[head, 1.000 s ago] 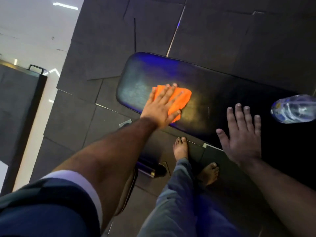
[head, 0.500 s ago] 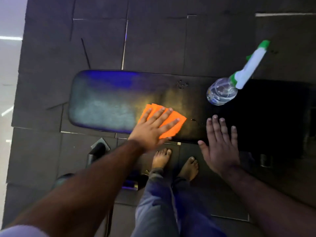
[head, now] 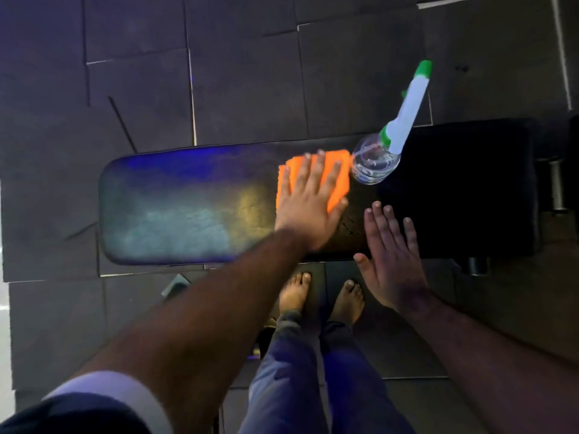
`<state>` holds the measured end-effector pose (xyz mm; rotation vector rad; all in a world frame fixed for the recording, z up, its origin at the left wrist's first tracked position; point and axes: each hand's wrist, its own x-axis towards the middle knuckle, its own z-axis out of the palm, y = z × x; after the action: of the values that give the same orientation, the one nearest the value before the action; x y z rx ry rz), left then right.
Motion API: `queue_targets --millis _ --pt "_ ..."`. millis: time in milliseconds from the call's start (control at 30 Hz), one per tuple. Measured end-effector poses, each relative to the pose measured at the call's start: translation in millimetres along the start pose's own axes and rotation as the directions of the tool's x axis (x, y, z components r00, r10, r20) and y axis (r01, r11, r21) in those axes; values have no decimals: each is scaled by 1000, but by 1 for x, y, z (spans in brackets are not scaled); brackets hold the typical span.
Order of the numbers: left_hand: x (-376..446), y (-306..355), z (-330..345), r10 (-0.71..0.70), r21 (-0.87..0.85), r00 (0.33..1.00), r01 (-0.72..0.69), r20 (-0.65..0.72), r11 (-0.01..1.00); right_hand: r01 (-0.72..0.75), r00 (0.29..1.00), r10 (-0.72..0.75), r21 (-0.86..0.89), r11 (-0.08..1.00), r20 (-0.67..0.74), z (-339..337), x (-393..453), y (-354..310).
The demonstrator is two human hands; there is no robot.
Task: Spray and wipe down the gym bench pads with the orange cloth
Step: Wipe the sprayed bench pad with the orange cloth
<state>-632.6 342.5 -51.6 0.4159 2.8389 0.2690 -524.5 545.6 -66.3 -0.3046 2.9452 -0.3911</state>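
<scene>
A long black bench pad (head: 181, 208) lies across the view, its left part sheened and streaky. My left hand (head: 308, 205) presses the folded orange cloth (head: 336, 172) flat on the pad with straight fingers, near the pad's far edge. Just right of the cloth stands a clear spray bottle (head: 374, 164) with a white and green sprayer head, upright on the bench. My right hand (head: 391, 252) hovers flat with spread fingers over the pad's near edge, holding nothing. A darker pad section (head: 470, 189) continues to the right.
Dark rubber floor tiles (head: 235, 73) surround the bench. My bare feet (head: 322, 296) stand on the floor right against its near side. Parts of the bench frame (head: 177, 285) show below the pad on the left and at the far right.
My left hand slid the orange cloth rightward along the pad and toward its far edge, up to the spray bottle. The view shifted right. My right hand stayed flat near the front edge.
</scene>
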Motion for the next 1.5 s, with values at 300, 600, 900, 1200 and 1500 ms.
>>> queue_targets --millis 300,600,900,1200,1500 --pt "-55 -85 -2 245 103 957 -263 156 959 -140 989 142 45 989 -42 -7 -6 2" --pt "-51 50 22 81 -16 993 -80 85 997 -308 940 320 114 945 -115 -5 -12 -3" --pt "-46 -82 -14 508 133 826 -548 246 826 -392 799 523 402 827 -298 -28 40 -14" --pt "-1 -26 -42 255 -53 957 -250 141 967 -40 731 589 840 542 -345 -106 157 -30" --pt "8 -3 -22 16 -126 988 4 156 992 -92 714 632 855 511 -302 -117 84 -31"
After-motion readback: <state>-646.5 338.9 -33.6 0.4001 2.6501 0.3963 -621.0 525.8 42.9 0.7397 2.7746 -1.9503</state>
